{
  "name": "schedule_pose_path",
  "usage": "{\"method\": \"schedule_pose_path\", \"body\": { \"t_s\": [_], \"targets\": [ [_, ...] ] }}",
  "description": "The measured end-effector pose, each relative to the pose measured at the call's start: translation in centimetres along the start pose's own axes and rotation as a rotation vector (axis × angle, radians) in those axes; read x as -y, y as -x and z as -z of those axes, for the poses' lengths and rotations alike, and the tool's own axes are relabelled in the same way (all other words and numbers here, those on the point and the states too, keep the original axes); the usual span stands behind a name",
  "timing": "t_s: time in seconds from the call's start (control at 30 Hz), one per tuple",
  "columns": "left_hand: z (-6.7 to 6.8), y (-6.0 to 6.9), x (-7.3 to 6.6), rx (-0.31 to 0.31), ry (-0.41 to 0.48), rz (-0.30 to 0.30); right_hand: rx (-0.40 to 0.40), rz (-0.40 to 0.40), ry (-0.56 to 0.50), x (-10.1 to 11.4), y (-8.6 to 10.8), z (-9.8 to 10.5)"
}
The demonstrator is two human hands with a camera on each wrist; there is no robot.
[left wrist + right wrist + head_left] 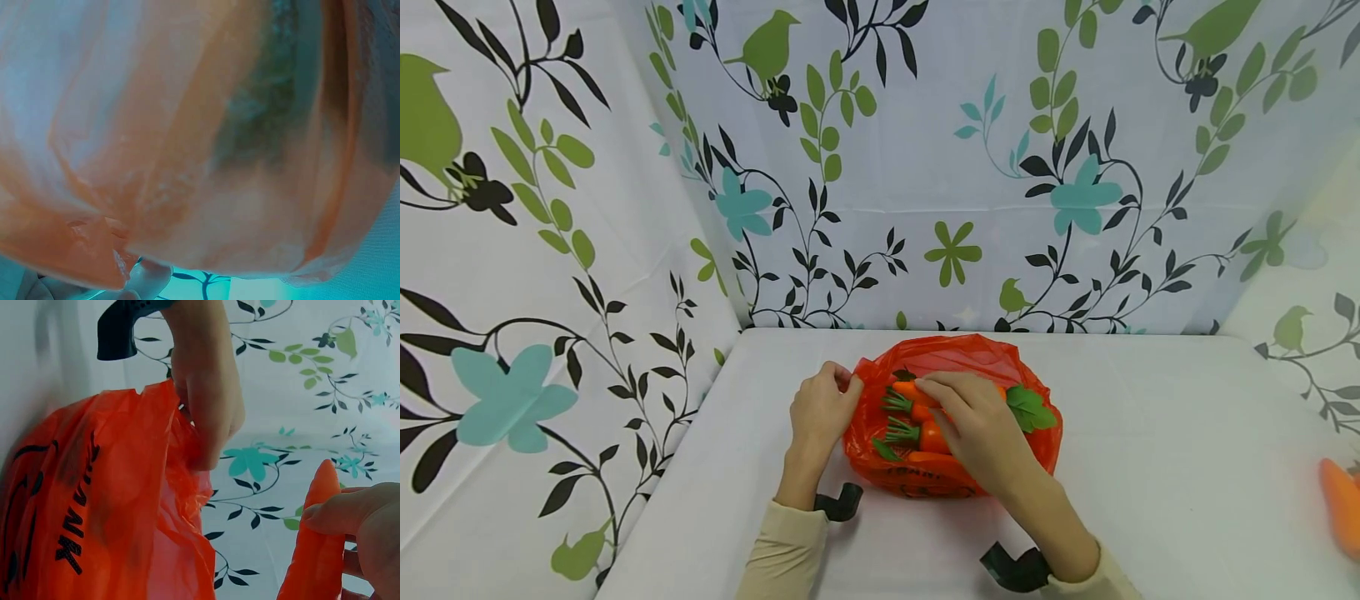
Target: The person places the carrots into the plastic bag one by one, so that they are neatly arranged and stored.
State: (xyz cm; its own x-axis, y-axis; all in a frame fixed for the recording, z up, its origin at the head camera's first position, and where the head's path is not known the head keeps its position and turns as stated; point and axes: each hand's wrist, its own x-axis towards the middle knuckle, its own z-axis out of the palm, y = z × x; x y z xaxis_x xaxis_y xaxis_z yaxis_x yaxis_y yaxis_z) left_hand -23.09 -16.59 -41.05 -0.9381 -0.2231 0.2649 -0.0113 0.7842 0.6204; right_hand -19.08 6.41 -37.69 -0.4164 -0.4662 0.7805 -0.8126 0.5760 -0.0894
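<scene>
A red plastic bag with black print lies open on the white table, holding several carrots with green tops. My left hand pinches the bag's left rim; in the left wrist view its fingers show just below the translucent bag. Over the bag's opening, my right hand grips an orange carrot. The right wrist view shows this carrot between thumb and fingers, its tapered tip pointing up, apart from the bag. A green leaf lies at the bag's right side.
The white table spreads around the bag. An orange object, partly cut off, appears at the right edge. Patterned curtains with leaves and birds hang behind and to the left. Black wrist mounts sit on both wrists.
</scene>
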Motion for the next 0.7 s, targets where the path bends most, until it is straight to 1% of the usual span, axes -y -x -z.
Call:
{"method": "schedule_pose_path", "body": {
  "t_s": [0.2,0.4,0.53,0.7],
  "targets": [
    [0.0,0.0,-0.1,-0.002,-0.006,-0.003,0.004,0.024,-0.021,0.4,0.1,-0.7],
    [0.1,0.1,-0.1,0.004,-0.002,-0.001,0.030,0.053,-0.011,1.0,0.2,-1.6],
    [0.2,0.1,-0.2,0.006,-0.001,-0.002,0.048,0.048,-0.013,1.2,0.4,-2.1],
    [0.1,0.1,-0.2,0.005,-0.005,-0.004,0.076,0.019,0.003,1.2,0.6,-2.4]
  ]
}}
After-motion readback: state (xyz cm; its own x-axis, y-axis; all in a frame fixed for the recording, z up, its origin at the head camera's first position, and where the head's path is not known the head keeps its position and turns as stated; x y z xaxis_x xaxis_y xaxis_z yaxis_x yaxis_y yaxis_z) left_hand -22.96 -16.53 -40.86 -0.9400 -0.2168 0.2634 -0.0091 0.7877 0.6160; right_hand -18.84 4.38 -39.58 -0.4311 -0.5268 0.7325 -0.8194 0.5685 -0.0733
